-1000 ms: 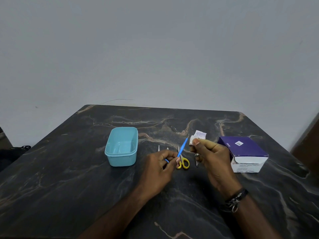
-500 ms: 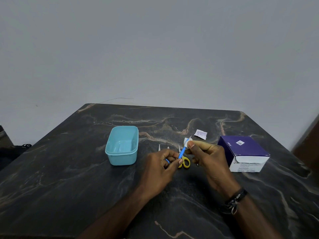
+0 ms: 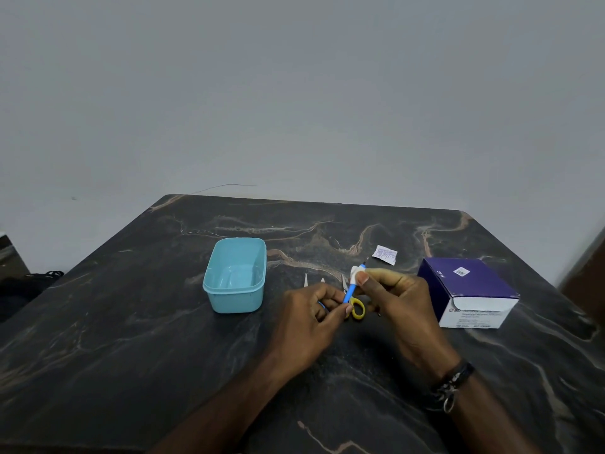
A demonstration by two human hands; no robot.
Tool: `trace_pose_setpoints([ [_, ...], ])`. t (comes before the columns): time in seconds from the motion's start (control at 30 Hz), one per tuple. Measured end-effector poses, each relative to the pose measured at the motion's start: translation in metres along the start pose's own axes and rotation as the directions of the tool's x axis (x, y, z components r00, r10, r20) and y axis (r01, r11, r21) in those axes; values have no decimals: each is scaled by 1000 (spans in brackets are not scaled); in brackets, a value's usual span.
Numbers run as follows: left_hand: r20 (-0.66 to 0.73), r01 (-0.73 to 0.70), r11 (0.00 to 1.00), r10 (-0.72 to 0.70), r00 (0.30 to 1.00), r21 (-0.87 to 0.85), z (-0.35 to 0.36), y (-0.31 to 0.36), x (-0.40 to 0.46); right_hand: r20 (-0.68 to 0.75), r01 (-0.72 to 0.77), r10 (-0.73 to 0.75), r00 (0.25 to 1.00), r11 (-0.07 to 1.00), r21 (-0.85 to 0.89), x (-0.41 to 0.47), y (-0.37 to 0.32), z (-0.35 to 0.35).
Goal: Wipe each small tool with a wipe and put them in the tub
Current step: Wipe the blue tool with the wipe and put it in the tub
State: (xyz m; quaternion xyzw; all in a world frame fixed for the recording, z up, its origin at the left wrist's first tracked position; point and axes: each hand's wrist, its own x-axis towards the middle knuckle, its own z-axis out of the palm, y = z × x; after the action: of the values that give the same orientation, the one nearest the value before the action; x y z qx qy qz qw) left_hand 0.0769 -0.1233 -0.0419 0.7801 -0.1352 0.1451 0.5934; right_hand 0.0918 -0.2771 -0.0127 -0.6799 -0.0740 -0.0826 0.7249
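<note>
Now the wipe [image 3: 355, 273] is sitting wrapped around the blue tool [image 3: 352, 287], where a second ago the right hand [image 3: 397, 298] was holding it up beside the tool's far tip together with the torn sachet [image 3: 386, 254]; that sachet is now lying by itself on the dark marble table [image 3: 131, 322], far of the hands and apart from them.

Going from the left, the light blue tub [image 3: 235, 275] is standing in the same spot as before, open side up, well left of the hands. Next, two pale pointed tips of tweezers [image 3: 306, 279] are showing just past the left knuckles, lying flat. The left hand [image 3: 314, 317] is pinching the near end of the blue tool with fingers curled, holding it above the table. The tool's long axis is running from near-left to far-right, its thin far tip pointing up and away toward the sachet. Under it the yellow-handled scissors [image 3: 357, 308] are lying on the table, blades pointing far. The right hand is pinching the wipe against the tool's upper part between thumb and fingers. Farthest right, the purple and white box [image 3: 468, 283] is resting unmoved beside the right hand. A dark bracelet [image 3: 453, 383] is circling the right wrist.
</note>
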Motion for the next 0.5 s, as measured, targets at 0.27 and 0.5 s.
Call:
trace_pose_setpoints([
  [0.27, 18, -37, 999, 36, 999, 20, -1, 2, -1, 78, -45, 45, 996, 999, 1, -4, -1, 0],
  [0.5, 30, -45, 998, 43, 999, 53, 1, -1, -1, -87, 21, -18, 996, 999, 36, 1, -4, -1],
])
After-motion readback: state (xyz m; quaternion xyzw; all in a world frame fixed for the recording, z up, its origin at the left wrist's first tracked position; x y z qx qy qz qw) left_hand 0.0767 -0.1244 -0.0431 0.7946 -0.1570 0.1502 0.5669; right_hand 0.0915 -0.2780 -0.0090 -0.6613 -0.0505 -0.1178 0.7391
